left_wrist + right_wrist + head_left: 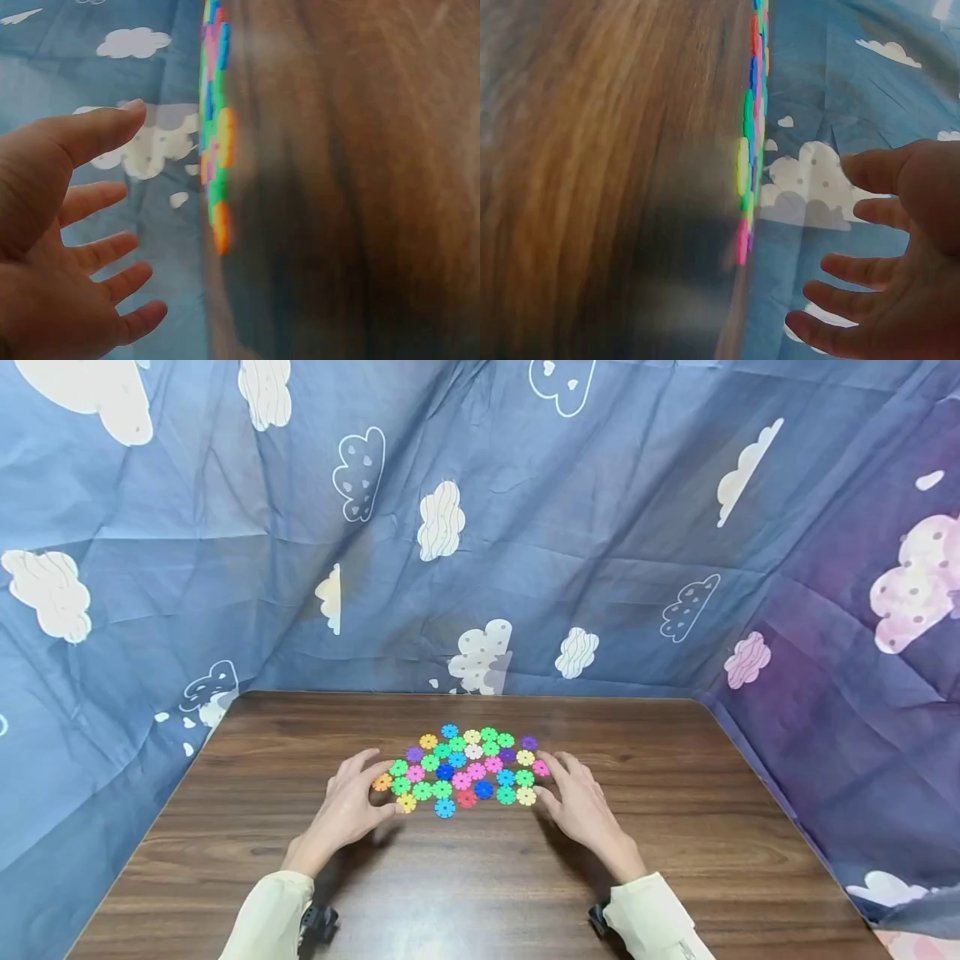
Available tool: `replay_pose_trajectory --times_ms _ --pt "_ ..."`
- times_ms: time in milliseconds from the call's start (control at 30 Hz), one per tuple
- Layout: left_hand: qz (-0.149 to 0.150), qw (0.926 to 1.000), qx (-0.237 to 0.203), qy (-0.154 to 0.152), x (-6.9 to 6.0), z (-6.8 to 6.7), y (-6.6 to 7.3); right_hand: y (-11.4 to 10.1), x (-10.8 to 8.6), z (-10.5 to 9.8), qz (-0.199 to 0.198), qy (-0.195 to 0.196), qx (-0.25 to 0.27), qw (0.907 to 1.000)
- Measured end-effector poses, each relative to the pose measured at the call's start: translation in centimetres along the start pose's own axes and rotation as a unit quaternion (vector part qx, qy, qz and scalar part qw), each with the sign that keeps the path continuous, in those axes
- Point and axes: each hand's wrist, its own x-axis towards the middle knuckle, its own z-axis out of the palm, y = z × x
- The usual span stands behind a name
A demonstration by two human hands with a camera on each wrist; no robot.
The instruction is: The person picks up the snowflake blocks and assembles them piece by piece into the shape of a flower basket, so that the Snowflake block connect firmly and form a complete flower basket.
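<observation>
Several flat, notched plastic discs in many colours lie spread in one patch on the wooden table, among them a red disc, a white disc and a dark blue disc. My left hand hovers at the patch's left edge, fingers spread, nearest an orange disc and a yellow disc. On the opposite side, my right hand is spread beside a pale yellow disc and a pink disc. Both wrist views show spread fingers with nothing held.
The brown wooden table reaches back to a blue cloth printed with clouds. More cloth, purplish in tone, hangs along the right side. A small black device sits at the left wrist.
</observation>
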Motion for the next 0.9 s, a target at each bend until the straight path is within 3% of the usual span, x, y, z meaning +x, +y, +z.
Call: replay_pose_trajectory --times_ms 167,300,533,900 --pt "0.000 0.9995 -0.008 -0.030 0.4 1.0 -0.1 -0.2 0.6 0.9 -0.018 -0.009 -0.007 0.9998" --pt "0.007 0.9993 -0.007 -0.036 0.6 1.6 0.0 -0.6 0.9 1.6 -0.011 -0.040 -0.008 0.9991" --pt "-0.022 0.9982 0.001 -0.055 1.1 2.4 0.3 -1.5 1.8 2.7 -0.015 -0.084 -0.019 0.9962" --pt "-0.031 0.9975 0.036 -0.053 1.8 3.1 0.4 -2.1 2.8 3.2 0.021 -0.125 -0.057 0.9904"
